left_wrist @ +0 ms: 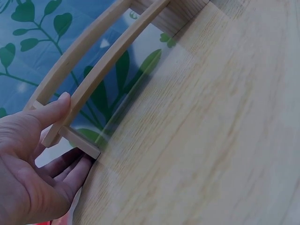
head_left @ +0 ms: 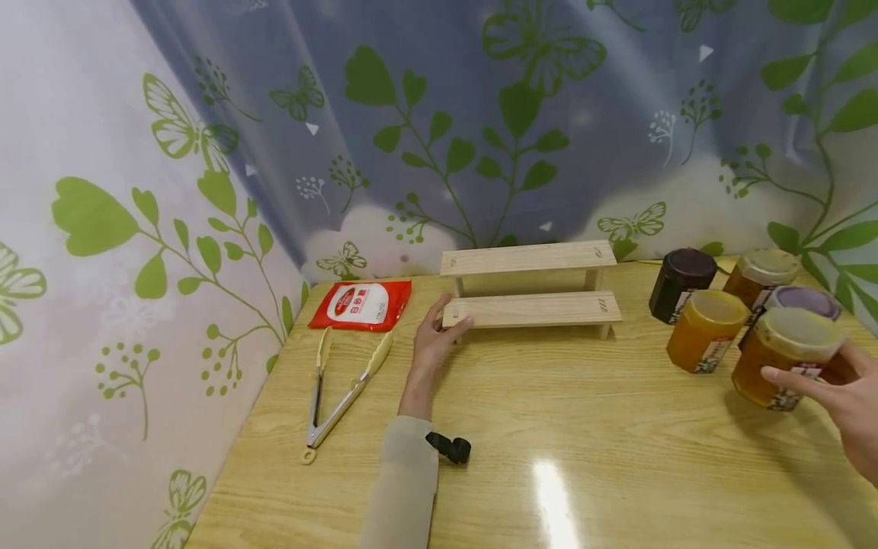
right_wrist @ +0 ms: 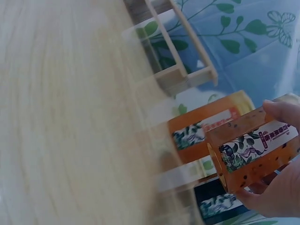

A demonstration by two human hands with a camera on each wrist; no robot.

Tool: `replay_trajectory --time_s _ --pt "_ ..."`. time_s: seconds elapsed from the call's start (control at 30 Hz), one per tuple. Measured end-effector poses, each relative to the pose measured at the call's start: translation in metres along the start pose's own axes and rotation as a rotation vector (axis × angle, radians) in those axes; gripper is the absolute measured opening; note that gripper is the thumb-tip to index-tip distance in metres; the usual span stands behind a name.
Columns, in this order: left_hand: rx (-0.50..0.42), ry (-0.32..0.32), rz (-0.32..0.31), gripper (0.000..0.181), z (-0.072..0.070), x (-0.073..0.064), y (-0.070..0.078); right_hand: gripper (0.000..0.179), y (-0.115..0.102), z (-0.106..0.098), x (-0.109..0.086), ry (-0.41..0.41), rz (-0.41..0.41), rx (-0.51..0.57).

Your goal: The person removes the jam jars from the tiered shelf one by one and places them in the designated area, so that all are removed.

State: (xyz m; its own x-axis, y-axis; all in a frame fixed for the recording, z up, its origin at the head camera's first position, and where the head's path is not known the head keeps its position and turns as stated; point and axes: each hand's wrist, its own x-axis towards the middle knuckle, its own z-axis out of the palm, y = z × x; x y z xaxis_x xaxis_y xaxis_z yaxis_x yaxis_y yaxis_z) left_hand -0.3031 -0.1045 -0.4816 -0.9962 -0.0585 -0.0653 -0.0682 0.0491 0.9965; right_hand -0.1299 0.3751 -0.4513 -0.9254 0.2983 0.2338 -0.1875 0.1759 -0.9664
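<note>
A two-step wooden rack (head_left: 531, 309) stands near the back of the table. My left hand (head_left: 430, 343) grips the left end of its lower step; in the left wrist view the thumb presses the step's edge and the fingers reach round the leg (left_wrist: 80, 142). At the far right my right hand (head_left: 840, 396) holds an amber glass jar (head_left: 768, 374) with a pale lid, thumb on the near side. The right wrist view shows dark specks in this jar (right_wrist: 248, 173) and a flowered label. It appears raised, with a shadow on the table below.
Beside the held jar stand an orange jar (head_left: 706, 332) with a yellow lid, a dark jar (head_left: 679, 286), a purple-lidded jar (head_left: 805, 301) and another amber jar (head_left: 757, 274). Left lie a red-and-white packet (head_left: 361, 305) and open tongs (head_left: 343, 404). A patterned curtain (head_left: 439, 114) hangs behind.
</note>
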Motion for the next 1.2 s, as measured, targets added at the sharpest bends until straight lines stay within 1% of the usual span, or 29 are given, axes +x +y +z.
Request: replay_trajectory --time_s 0.07,0.13,0.23,0.3,0.37,0.4,0.53,0.63,0.7,0.83,0.9,1.03,1.1,1.13,1.17,1.2 --pt "0.003 0.001 -0.003 0.073 0.0 -0.001 0.0 0.068 0.004 0.0 -0.001 0.019 0.008 -0.015" --pt "0.006 0.0 -0.006 0.073 0.0 -0.001 0.0 0.067 0.007 0.0 -0.002 0.044 -0.001 -0.006" --pt "0.009 -0.001 -0.005 0.071 -0.002 -0.001 0.001 0.065 0.012 0.001 -0.003 0.057 -0.009 0.082" --pt "0.006 -0.001 -0.004 0.071 -0.004 -0.001 0.001 0.063 0.014 0.002 -0.004 0.048 -0.003 0.118" --pt "0.004 0.0 -0.002 0.071 -0.005 -0.002 0.002 0.062 0.015 0.003 -0.004 0.03 0.018 0.13" --pt "0.004 0.001 -0.001 0.071 -0.006 -0.002 0.003 0.062 0.016 0.003 -0.004 0.019 0.026 0.127" --pt "0.006 0.001 -0.001 0.072 -0.008 -0.004 0.002 0.065 0.02 0.005 -0.005 -0.008 0.056 0.041" --pt "0.01 0.002 -0.009 0.073 -0.01 -0.004 0.0 0.068 0.023 0.006 -0.007 -0.014 0.057 0.018" --pt "0.009 0.002 -0.013 0.073 -0.01 -0.005 0.0 0.067 0.024 0.007 -0.009 -0.013 0.061 0.032" --pt "0.017 -0.002 -0.015 0.075 -0.011 -0.004 0.001 0.068 0.026 0.006 -0.011 -0.007 0.036 0.038" --pt "0.026 -0.003 -0.008 0.074 -0.01 -0.003 0.002 0.068 0.027 0.005 -0.011 -0.008 0.017 0.084" --pt "0.039 -0.005 0.01 0.073 -0.007 0.0 0.004 0.067 0.028 0.002 -0.009 -0.047 -0.013 0.125" --pt "0.046 -0.009 0.016 0.074 -0.006 0.0 0.005 0.069 0.028 0.001 -0.009 -0.073 -0.009 0.085" --pt "0.054 -0.011 0.017 0.074 -0.007 -0.001 0.005 0.07 0.029 0.0 -0.009 -0.089 -0.007 0.042" --pt "0.06 -0.014 0.015 0.074 -0.008 -0.002 0.005 0.07 0.03 -0.002 -0.008 -0.107 -0.022 -0.017" --pt "0.076 -0.017 0.014 0.073 -0.009 -0.003 0.006 0.073 0.033 -0.003 -0.007 -0.103 -0.031 -0.069"
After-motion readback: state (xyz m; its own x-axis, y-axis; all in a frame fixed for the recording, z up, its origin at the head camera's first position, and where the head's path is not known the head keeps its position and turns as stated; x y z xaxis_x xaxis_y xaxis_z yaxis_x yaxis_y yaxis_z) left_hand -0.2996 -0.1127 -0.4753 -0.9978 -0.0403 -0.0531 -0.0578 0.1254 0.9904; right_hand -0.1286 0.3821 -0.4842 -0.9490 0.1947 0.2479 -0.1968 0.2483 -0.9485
